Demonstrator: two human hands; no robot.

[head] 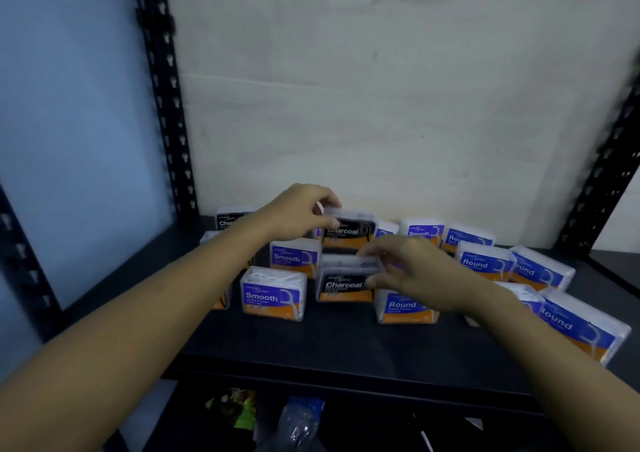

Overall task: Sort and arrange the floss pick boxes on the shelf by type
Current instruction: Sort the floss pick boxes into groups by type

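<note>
Left hand [298, 214] fingers pinch rear Charcoal box [349, 232] top. Right hand [412, 271] fingers grip front Charcoal box [346, 283], directly before rear one.

Box labels read: Smooth box [273, 296], Charcoal box [344, 285], Round box [403, 308].
</note>
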